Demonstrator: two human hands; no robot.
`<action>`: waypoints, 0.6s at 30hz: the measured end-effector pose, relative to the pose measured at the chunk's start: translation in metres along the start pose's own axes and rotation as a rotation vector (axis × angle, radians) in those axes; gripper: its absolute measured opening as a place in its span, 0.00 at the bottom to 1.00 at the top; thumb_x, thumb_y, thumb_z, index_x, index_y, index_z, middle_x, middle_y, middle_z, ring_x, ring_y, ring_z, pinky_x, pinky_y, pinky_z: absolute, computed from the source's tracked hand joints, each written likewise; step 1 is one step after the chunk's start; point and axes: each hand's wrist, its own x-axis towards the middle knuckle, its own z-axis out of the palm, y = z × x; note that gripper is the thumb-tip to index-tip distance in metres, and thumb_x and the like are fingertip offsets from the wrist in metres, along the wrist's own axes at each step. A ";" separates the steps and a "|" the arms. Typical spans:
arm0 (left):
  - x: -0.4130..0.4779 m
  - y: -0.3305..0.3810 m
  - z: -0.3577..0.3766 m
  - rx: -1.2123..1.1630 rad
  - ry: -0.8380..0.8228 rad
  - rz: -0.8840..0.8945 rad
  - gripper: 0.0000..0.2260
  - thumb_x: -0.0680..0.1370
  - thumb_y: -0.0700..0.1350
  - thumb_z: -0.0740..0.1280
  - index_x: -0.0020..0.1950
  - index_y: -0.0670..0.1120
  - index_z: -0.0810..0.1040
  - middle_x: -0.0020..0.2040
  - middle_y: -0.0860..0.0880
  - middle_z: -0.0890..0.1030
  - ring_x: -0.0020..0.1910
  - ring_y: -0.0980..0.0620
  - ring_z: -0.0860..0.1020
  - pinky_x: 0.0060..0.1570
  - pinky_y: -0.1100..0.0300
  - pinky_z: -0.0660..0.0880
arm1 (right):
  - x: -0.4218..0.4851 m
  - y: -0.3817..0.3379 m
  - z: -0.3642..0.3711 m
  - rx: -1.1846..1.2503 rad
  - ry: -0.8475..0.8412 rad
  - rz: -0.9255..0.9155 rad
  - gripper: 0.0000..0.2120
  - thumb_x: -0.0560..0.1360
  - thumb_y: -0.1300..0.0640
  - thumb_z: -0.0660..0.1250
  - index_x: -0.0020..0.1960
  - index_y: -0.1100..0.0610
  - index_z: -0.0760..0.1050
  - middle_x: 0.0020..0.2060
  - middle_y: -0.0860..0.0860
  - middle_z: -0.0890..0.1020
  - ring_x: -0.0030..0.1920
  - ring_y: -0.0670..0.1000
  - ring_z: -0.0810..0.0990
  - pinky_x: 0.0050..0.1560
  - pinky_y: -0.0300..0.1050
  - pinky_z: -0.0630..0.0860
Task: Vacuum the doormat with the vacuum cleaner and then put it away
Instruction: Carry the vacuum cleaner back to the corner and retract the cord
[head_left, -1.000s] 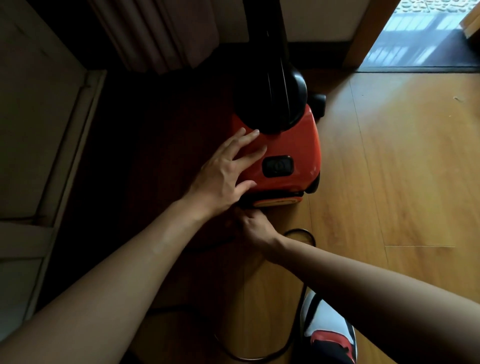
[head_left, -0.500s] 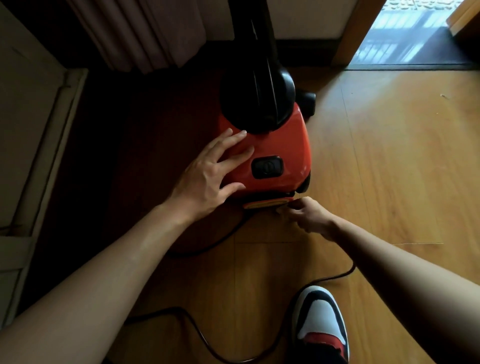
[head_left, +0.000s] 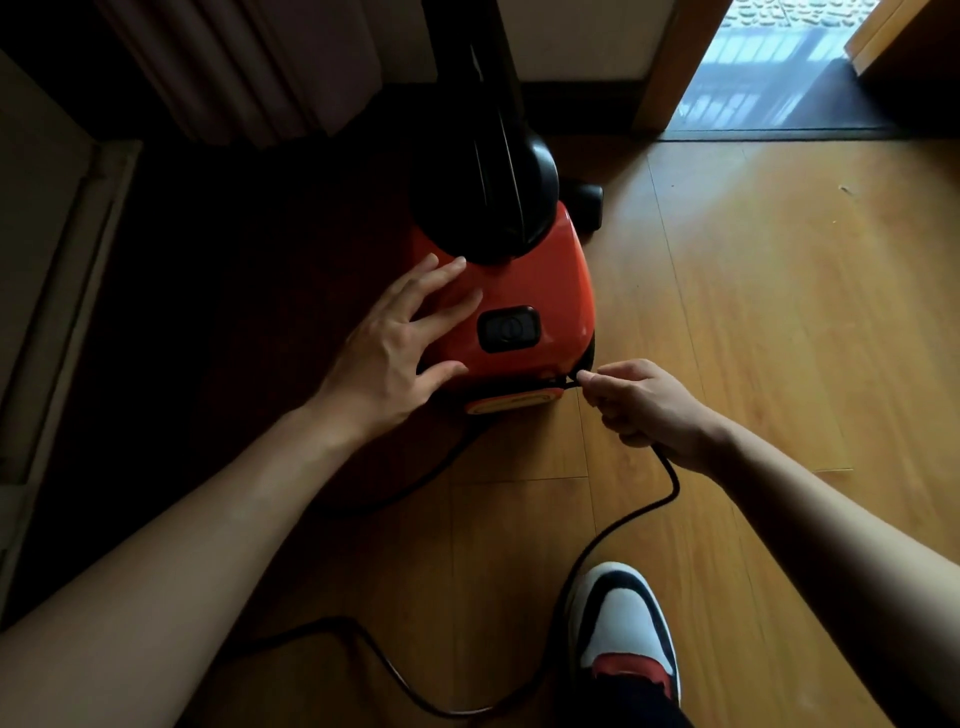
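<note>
Red-and-black plastic vacuum cleaner (head_left: 535, 291) stands on wooden plank floor (head_left: 753, 312), centre-far. L hand (head_left: 395, 348) lies flat on its red top, fingers straight & spread. R hand (head_left: 644, 405) is curled, pinching thin black power cord (head_left: 670, 493) at vac's near-right corner; cord trails nearward.

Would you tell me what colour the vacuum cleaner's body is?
Orange-red body, black button; head view shows it best.

On the wooden floor (head_left: 753, 322), the left hand (head_left: 395, 348) rests flat with spread fingers on the red vacuum cleaner (head_left: 524, 296) while the right hand (head_left: 644, 405) pinches the black cord (head_left: 639, 512) at its rear edge, near 1 sneaker (head_left: 623, 634).
</note>
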 end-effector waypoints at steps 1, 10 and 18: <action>0.000 0.001 0.000 0.007 0.000 -0.001 0.32 0.74 0.47 0.75 0.76 0.48 0.68 0.80 0.52 0.59 0.80 0.53 0.52 0.75 0.62 0.47 | -0.003 -0.004 0.004 0.011 0.003 -0.033 0.17 0.84 0.48 0.62 0.39 0.55 0.72 0.28 0.47 0.64 0.27 0.46 0.59 0.26 0.40 0.55; -0.002 0.004 0.002 0.053 0.015 0.014 0.31 0.74 0.45 0.75 0.75 0.47 0.69 0.79 0.51 0.60 0.79 0.50 0.54 0.75 0.56 0.53 | -0.020 -0.028 0.113 0.020 0.268 -0.182 0.14 0.87 0.51 0.55 0.50 0.54 0.76 0.40 0.48 0.79 0.38 0.46 0.77 0.38 0.39 0.72; -0.001 0.005 0.001 0.050 -0.001 -0.007 0.31 0.75 0.45 0.74 0.76 0.48 0.68 0.80 0.52 0.59 0.80 0.51 0.51 0.72 0.70 0.44 | 0.004 -0.015 0.161 0.357 0.169 -0.095 0.17 0.87 0.47 0.53 0.54 0.57 0.75 0.33 0.51 0.77 0.29 0.45 0.75 0.28 0.37 0.70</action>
